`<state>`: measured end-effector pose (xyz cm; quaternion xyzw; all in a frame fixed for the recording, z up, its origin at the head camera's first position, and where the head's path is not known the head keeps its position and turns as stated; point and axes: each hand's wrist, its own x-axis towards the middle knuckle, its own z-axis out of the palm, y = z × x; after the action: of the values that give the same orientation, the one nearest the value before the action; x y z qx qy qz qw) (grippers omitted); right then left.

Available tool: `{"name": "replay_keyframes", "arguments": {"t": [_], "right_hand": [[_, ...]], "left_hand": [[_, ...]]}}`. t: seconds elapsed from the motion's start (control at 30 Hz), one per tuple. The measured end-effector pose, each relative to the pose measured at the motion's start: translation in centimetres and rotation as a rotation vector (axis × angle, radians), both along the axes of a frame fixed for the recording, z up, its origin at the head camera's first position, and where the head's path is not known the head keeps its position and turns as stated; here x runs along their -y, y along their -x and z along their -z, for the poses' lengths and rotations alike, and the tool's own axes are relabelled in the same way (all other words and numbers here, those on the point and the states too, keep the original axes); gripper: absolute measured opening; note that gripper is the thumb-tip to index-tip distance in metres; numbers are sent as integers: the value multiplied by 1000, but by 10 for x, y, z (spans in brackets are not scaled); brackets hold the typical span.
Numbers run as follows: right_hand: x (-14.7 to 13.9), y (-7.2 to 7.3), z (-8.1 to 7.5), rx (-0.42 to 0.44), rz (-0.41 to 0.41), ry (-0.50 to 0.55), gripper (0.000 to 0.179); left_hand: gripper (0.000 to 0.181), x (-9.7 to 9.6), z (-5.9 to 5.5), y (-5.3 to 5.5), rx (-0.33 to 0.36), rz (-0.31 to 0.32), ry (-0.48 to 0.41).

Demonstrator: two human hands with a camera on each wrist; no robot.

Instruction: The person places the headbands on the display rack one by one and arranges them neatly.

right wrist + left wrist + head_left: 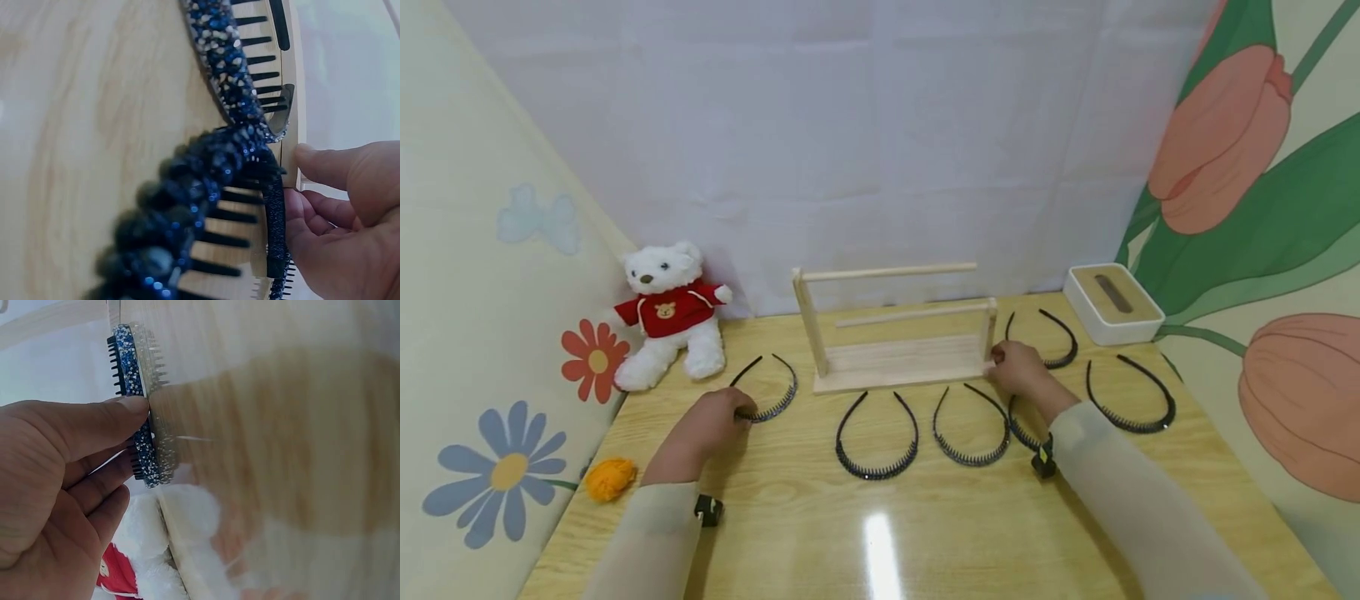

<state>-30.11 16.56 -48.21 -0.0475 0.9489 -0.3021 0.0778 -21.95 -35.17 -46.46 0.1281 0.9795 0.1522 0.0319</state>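
In the head view my left hand [711, 425] is at the left of the table, pinching a toothed headband [780, 407] at its lower curve. Blue and silver glitter covers this headband [128, 362] in the left wrist view, where the thumb presses its band. My right hand [1022, 368] grips the right end of a light wooden rack [902, 362], with thumb and fingers [325, 164] at its base edge. The rack has a taller left post and shorter right post, each bearing one rod. A dark beaded headband [231, 156] lies close to that hand, partly behind the wrist.
Several more headbands lie in front and right of the rack, among them a black one [876, 473] and another [1138, 427]. A white box [1112, 304] stands back right. At left are a white teddy bear [672, 312] in red and an orange yarn ball [611, 479].
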Motion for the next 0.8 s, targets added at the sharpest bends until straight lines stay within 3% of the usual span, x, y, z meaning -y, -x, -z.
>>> {"name": "replay_keyframes", "arguments": {"t": [0.17,0.27,0.37,0.47,0.57,0.63,0.8], "right_hand": [[1,0,-1,-3,-2,-10,49],[3,-1,0,-3,-7,-15,48],[4,-2,3,0,-14,-17,49],[3,-2,5,-4,-14,-15,50],[1,-2,4,-7,-9,-16,48],[1,-1,3,-12,-9,-19,47],[1,-1,3,-21,-14,-20,47]], "left_hand": [[11,0,1,1,-2,13,25],[9,-1,3,-5,-19,25,9],[7,-5,1,-13,-23,15,-60],[10,-10,-9,-17,-13,-11,-175],[22,-16,-21,-18,46,-67,-364],[31,-20,-28,-17,109,-128,-539],[23,-27,-42,-19,295,-269,-1134]]}}
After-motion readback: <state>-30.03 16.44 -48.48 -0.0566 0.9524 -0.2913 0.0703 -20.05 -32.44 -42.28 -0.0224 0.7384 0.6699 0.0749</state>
